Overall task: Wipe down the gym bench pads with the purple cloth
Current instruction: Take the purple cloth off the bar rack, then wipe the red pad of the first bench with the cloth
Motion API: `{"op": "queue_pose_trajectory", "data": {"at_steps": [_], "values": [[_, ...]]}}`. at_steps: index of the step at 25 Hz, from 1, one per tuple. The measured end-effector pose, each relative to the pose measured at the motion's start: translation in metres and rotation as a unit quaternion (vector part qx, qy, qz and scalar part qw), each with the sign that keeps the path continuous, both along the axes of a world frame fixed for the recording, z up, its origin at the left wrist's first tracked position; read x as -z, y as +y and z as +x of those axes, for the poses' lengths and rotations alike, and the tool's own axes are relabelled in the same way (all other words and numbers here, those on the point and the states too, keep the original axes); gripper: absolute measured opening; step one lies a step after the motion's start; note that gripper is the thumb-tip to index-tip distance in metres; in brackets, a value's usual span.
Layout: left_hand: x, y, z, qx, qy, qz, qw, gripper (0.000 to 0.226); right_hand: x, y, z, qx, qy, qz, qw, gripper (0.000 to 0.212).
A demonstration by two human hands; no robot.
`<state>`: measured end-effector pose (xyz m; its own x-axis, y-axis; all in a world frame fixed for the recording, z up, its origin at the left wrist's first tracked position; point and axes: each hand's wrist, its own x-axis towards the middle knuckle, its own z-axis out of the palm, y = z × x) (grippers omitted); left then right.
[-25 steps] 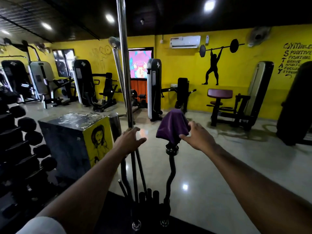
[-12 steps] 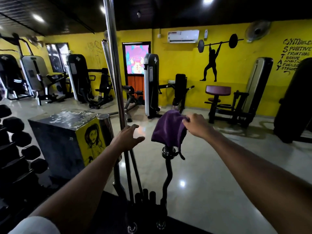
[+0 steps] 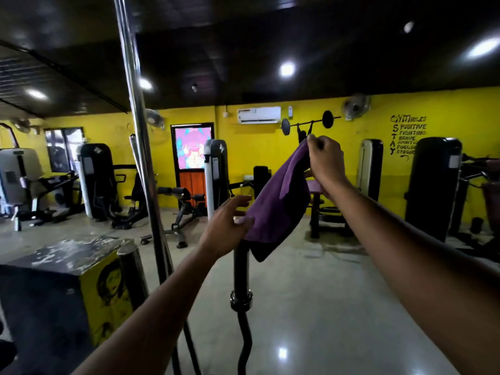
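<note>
Lifted clear of the bar end where it was draped half a second ago, the soft purple cloth (image 3: 278, 201) now hangs in the air from the right hand (image 3: 326, 161), which pinches its top corner between thumb and curled fingers up near the wall mural. It looks like a plush, slightly crumpled towel, lighter violet on the lit face and nearly black in its folds and along the drooping lower tip. The left hand (image 3: 226, 228) has come off the steel pole and reaches over with fingers loosely spread, its fingertips touching the cloth's lower left edge (no real grasp there that I can see). Just beneath the cloth stands the black curved barbell (image 3: 241, 269) with its chrome collar, upright, its top end hidden behind the fabric. To the left rises a tall polished steel pole (image 3: 140, 147), and beyond that a black-topped box with a yellow painted side (image 3: 81, 288). Across the shiny grey floor (image 3: 311, 307) sit black weight machines (image 3: 98, 180) against the yellow wall (image 3: 378, 125), and a maroon padded seat (image 3: 315, 186) shows partly behind the cloth and right wrist. The cloth's long axis runs diagonally, from the pinched corner at upper right down to the lower left, where its tip dangles beside the bar.
</note>
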<state>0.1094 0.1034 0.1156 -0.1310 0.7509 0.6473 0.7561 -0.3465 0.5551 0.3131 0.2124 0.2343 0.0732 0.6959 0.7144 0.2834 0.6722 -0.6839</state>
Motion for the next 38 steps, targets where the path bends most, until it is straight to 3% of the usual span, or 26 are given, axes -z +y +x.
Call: {"op": "queue_pose_trajectory", "data": {"at_steps": [5,8,11,18,23,27,30,34,36,38], "values": [[-0.009,0.007,0.102,0.137,-0.068,0.065,0.986,0.037,0.028,0.003,0.066,0.067,-0.01,0.008,0.998,0.043],[0.022,0.021,0.159,0.195,-0.061,0.003,0.979,0.038,0.08,-0.001,0.119,0.133,-0.037,-0.016,0.99,0.049],[0.065,0.023,0.217,0.24,-0.055,-0.085,0.966,0.065,0.142,-0.013,0.168,0.166,-0.057,-0.09,0.98,0.057],[0.165,0.013,0.343,0.393,-0.075,-0.222,0.889,0.068,0.242,-0.096,0.301,0.207,-0.016,-0.278,0.938,0.045],[0.178,0.01,0.419,0.501,0.053,-0.191,0.842,0.043,0.259,-0.167,0.409,0.262,-0.038,-0.373,0.889,0.047],[0.185,0.007,0.486,0.554,0.176,-0.126,0.804,0.029,0.282,-0.219,0.481,0.316,-0.175,-0.42,0.832,0.053],[0.189,0.001,0.53,0.584,0.219,-0.1,0.775,0.016,0.287,-0.244,0.518,0.354,-0.238,-0.438,0.791,0.053],[0.194,0.01,0.582,0.626,0.192,-0.097,0.75,0.015,0.285,-0.264,0.55,0.232,-0.154,-0.433,0.857,0.029],[0.196,0.015,0.596,0.635,0.197,-0.096,0.74,0.008,0.288,-0.268,0.559,0.235,-0.193,-0.421,0.854,0.016],[0.2,0.022,0.607,0.654,0.209,-0.09,0.721,0.011,0.291,-0.269,0.568,0.286,-0.202,-0.412,0.841,0.024]]}}
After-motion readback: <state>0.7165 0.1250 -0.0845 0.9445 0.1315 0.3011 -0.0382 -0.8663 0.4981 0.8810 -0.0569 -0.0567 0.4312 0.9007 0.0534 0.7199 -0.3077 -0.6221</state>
